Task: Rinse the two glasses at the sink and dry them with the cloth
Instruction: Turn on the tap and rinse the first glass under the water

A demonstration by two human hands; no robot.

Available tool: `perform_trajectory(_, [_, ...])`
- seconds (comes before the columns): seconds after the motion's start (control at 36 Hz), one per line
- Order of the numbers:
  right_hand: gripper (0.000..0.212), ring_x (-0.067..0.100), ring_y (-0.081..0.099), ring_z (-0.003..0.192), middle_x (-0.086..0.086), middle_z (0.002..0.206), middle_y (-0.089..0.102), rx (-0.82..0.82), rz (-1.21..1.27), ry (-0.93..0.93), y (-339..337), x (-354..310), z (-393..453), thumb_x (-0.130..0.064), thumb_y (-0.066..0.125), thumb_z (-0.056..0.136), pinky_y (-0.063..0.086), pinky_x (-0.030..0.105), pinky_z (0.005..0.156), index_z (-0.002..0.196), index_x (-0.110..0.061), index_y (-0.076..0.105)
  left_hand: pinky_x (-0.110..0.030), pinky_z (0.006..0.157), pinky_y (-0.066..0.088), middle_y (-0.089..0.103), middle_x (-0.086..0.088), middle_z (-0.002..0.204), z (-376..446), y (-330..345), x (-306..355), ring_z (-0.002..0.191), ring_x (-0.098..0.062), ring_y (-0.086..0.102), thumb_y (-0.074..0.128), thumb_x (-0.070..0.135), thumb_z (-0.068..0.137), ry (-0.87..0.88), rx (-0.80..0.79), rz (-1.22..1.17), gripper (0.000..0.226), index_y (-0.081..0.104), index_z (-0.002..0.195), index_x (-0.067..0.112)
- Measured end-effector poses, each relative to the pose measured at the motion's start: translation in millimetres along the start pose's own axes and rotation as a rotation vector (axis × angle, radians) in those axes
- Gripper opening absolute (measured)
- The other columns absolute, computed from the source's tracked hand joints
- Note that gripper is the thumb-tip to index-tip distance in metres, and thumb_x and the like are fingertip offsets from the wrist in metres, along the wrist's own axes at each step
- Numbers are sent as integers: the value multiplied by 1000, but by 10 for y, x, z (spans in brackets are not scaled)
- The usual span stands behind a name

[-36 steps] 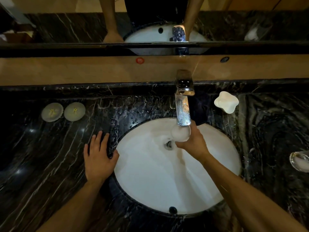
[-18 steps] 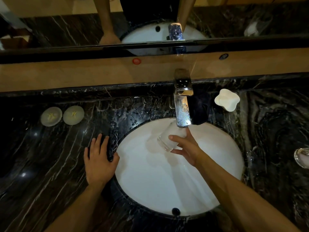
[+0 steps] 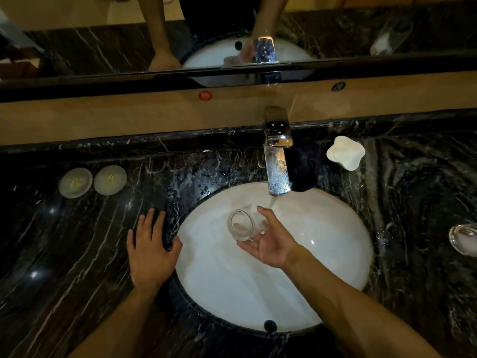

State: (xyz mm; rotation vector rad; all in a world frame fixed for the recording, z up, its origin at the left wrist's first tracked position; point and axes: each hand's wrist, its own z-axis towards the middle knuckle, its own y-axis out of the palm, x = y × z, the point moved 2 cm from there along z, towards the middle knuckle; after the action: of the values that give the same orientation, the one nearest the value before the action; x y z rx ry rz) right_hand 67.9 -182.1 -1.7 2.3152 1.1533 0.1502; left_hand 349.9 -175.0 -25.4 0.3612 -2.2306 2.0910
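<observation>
Tipped since before, one glass [image 3: 244, 224] lies sideways in my right hand [image 3: 271, 244], fingers gripping it over the sink [image 3: 335, 241]; second glass [image 3: 463, 239] on counter [image 3: 77, 241]; left hand [image 3: 149, 254] flat, empty.

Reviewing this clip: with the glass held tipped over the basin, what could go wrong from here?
1. The right hand cradles the wet glass on its side with loosely spread fingers; it might slip and hit the sink.
2. The glass sits just below the metal faucet; lifting it could knock the spout.
3. The second glass stands on the wet counter at the frame's right edge, where a reaching arm may bump it.
</observation>
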Motion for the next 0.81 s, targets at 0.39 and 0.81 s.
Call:
perform_trajectory(0.39, [103,26,61,112,0,118,62,269,-533,-434,-106,-218,-22,-20,88,70,57,52,88,147,-44,25,-54,119,16,31,-6,159,-3,-2,-7,147,-27,24,40,54,82,8,13,-16,75,39,149,20])
perform_trajectory(0.81, [87,6,47,103,-18,115,50,413,-1238,-854,-179,-607,-339,-19,87,71,41,25,78,143,-29,40,-52,120,14,30,-5,159,3,10,-19,148,-25,23,40,55,82,3,10,-12,75,39,149,20])
